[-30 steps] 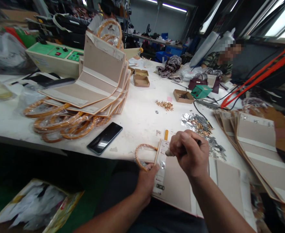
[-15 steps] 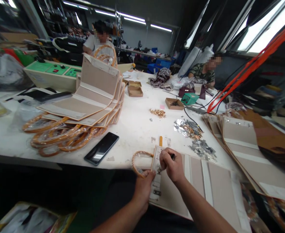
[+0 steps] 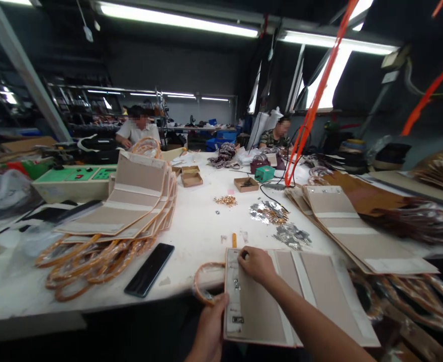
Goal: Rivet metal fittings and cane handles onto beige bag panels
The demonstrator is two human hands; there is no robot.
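A flat beige bag panel [image 3: 266, 301] with an orange handle loop [image 3: 202, 281] lies at the near table edge. My left hand [image 3: 209, 327] grips the panel's left edge beside the handle. My right hand [image 3: 257, 264] is closed at the panel's top left corner, pinching a small dark tool whose tip barely shows. Small metal fittings [image 3: 236, 286] sit on the panel's white strip between my hands.
A black phone [image 3: 149, 269] lies left of the panel. Stacks of beige panels with orange handles sit at left [image 3: 130, 211] and right [image 3: 349, 226]. Loose gold and silver hardware [image 3: 270, 213] lies mid-table. Two people sit at the far end.
My view has tilted up, showing more of the room and ceiling. My right hand moved up to the panel's top corner. My left hand slid lower along the panel's left edge.
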